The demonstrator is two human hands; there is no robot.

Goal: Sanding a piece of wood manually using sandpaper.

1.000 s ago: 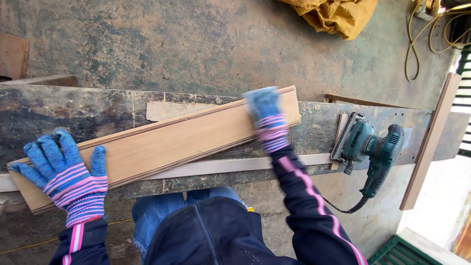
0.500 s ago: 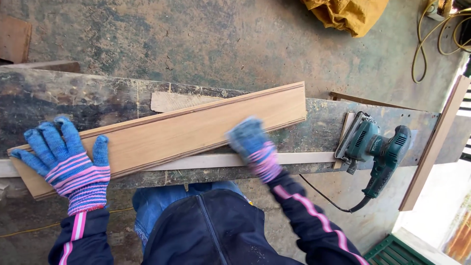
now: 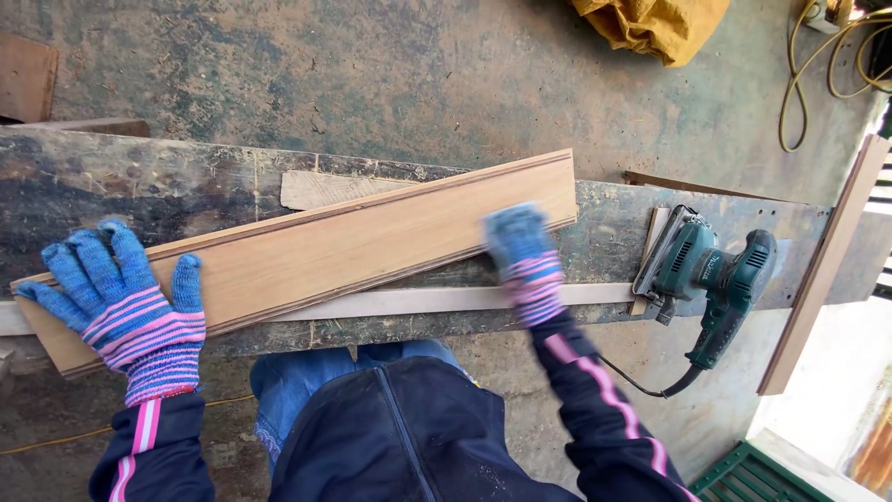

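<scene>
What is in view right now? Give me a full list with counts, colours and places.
wooden board: 1, light brown, lying slanted across the bench
workbench: 1, dark, stained, spanning the view
pale strip: 1, whitish, along the bench's near edge
wood offcut: 1, pale, behind the board
electric sander: 1, teal-green, right end of bench, corded
yellow cloth: 1, floor, top
yellow cable: 1, top right
leaning plank: 1, brown, far right
left hand: blue-pink glove, flat on the board's left end
right hand: same glove, blurred, at the board's near edge
</scene>
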